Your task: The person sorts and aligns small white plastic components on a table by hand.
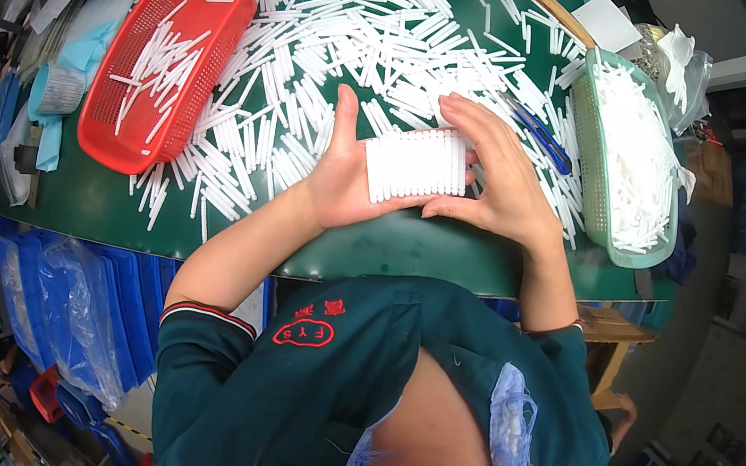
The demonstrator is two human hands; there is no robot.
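A neat row of short white sticks [416, 165], laid side by side, rests across the palm and fingers of my left hand [335, 188]. My left thumb stands up beside the row's left end, and the fingers underneath are mostly hidden. My right hand [512, 181] curves round the right end, its fingers at the far edge and its thumb at the near edge. Both hands are just above the near part of the green table [408, 252]. Beyond them many loose white sticks [363, 31] lie in a spread heap.
On the left stands a red perforated basket [231, 32] holding some white sticks. A green basket [589, 120] heaped with white pieces stands on the right. A blue-handled tool [543, 141] lies among the sticks near my right hand. Blue bins [81, 306] are below the table at left.
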